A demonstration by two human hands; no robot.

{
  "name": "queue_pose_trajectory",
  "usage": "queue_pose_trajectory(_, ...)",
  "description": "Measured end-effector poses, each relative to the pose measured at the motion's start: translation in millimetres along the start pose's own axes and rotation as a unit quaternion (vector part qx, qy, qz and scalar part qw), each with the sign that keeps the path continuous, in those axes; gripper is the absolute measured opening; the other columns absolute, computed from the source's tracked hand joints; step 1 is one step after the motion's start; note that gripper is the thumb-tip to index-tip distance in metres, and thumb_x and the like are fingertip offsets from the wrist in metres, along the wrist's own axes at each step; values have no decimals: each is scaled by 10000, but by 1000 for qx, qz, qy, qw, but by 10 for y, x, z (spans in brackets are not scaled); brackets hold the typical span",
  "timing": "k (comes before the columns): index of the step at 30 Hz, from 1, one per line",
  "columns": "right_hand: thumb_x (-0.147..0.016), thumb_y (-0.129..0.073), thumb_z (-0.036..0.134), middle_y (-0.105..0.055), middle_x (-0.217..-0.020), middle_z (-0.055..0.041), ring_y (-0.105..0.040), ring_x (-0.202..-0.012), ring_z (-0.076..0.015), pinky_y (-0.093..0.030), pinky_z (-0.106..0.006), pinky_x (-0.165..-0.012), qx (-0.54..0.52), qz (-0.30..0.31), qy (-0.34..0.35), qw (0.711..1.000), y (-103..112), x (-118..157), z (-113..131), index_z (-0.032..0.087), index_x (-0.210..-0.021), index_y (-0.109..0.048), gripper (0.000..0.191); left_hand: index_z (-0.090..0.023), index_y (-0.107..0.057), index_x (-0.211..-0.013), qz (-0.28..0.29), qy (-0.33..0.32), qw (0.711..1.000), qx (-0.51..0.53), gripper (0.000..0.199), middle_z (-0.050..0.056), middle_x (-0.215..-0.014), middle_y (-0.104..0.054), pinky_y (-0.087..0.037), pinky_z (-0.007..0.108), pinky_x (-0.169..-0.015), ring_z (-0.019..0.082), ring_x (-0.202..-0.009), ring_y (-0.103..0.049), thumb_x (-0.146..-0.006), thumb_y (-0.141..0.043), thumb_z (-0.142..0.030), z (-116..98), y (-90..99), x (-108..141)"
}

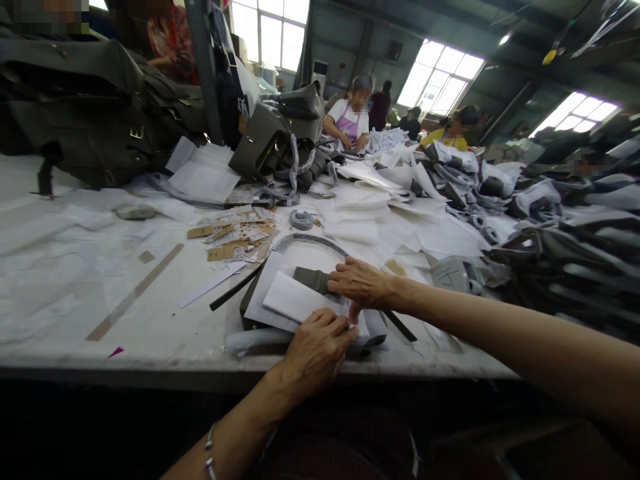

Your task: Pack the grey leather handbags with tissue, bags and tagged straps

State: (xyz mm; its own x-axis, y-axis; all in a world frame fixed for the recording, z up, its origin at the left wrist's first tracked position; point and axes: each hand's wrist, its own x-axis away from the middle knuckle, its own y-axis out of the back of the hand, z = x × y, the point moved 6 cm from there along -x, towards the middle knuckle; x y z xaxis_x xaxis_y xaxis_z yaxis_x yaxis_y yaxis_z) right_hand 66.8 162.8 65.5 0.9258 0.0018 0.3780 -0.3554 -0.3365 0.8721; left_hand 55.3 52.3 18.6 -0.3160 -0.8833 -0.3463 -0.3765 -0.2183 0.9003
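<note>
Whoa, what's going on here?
A person has both hands on what looks like a dark green bag, lying flat on the table. The left hand rests at the right end of a white sheet on top. The right hand reaches over a green piece. Brown tags lie farther back.

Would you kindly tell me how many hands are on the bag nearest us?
2: the left hand on the near side of the bag, and the right hand just beyond it. No others seem hidden.
</note>
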Motion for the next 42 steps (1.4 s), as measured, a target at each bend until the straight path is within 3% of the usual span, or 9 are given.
queue_pose_trajectory(6,-635,-871,430,-635,-1192,-127,-580,-1076,-308,-387,-386,-893,-79,-24,-185,979,-93,187,-440,172,-1222,-579,704,-263,-523,-1248,6,-1,1000,-17,399,34,-1082,-595,-423,372,-902,221,-990,-509,-862,-591,-190,-4,-6,11)
queue_pose_trajectory(9,-627,-850,508,-579,-1317,-126,-553,-1174,-318,-394,-406,-954,-191,-70,-205,957,-166,282,-426,211,-1401,-449,921,-265,-522,-1250,1,-5,1000,-21,407,30,-1094,-597,-419,371,-909,222,-994,-506,-857,-602,-194,-14,-6,15)
queue_pose_trajectory(17,-738,-802,311,-629,-1277,-131,-579,-1168,-302,-379,-444,-1026,-196,-153,-317,915,-226,421,-522,188,-1310,-555,635,-266,-533,-1249,-4,-2,1000,-10,393,31,-1095,-601,-418,375,-935,220,-996,-508,-866,-581,-190,-19,28,9)
queue_pose_trajectory(21,-838,-690,309,-706,-1140,-71,-653,-1057,-243,-484,-384,-958,-307,-270,-305,860,-139,537,-187,220,-1177,-655,353,-263,-543,-1235,-8,6,1000,-3,377,29,-1066,-612,-435,386,-933,221,-996,-522,-866,-570,-187,-13,0,12)
queue_pose_trajectory(26,-930,-463,239,-685,-1219,-67,-665,-1084,-218,-537,-392,-972,-391,-359,-286,798,-513,457,368,234,-1049,-726,289,-192,-604,-1128,-11,-24,1000,18,269,65,-1101,-634,-436,364,-980,209,-1081,-551,-862,-567,-174,-28,49,19)
queue_pose_trajectory(29,-936,-462,228,-695,-1203,-62,-633,-1153,-238,-513,-434,-1020,-376,-379,-260,804,-649,404,484,246,-1094,-716,299,-186,-623,-1078,-12,-41,999,12,206,52,-1042,-663,-451,331,-958,181,-1023,-590,-896,-528,-162,62,324,45)
queue_pose_trajectory(34,-983,-411,250,-697,-1190,-98,-604,-1197,-251,-476,-459,-1056,-334,-384,-245,825,-580,443,461,211,-1125,-698,322,-191,-557,-1267,-60,80,990,-104,404,109,-1331,-565,-340,484,-1088,287,-1275,-469,-909,-607,-371,652,858,187)
queue_pose_trajectory(38,-968,-464,356,-636,-1292,-138,-583,-1215,-298,-457,-507,-1051,-331,-336,-253,845,-460,404,480,183,-1287,-601,387,-146,-561,-1266,-22,119,988,-96,555,123,-1250,-603,-425,420,-1025,267,-1168,-545,-866,-616,-527,974,773,340)
queue_pose_trajectory(42,-822,-667,523,-515,-1426,-160,-513,-1269,-345,-440,-522,-1038,-322,-306,-233,865,-254,248,630,199,-1435,-441,728,-131,-575,-1246,-61,119,989,-70,595,113,-1146,-615,-465,391,-980,249,-1070,-575,-820,-662,-538,998,706,400)
